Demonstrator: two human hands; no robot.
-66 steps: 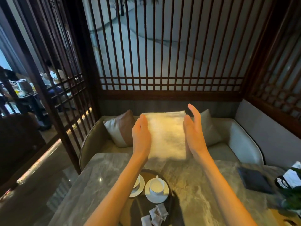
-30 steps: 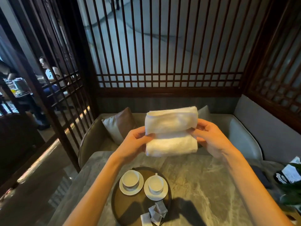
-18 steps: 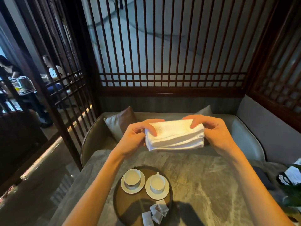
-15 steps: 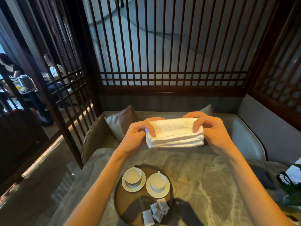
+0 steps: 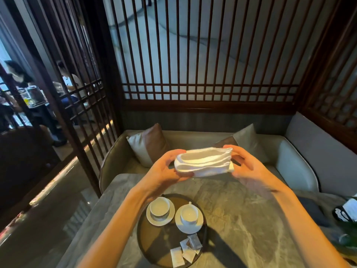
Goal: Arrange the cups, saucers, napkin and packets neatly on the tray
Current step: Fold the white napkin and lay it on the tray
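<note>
I see the folded white napkin up in the air, over the far edge of the marble table. It is held by its two ends. Below it, on the near left part of the table, stands the round dark tray. On the far half of the tray two white cups stand side by side. The left cup is on the left saucer, and the right cup is on the right saucer. On the near half lie some small packets, partly one over another. The left hand grips the left end of the napkin with its fingers curled round it. The right hand, a little blurred, holds the right end in the same way. Both forearms reach forward over the table.
</note>
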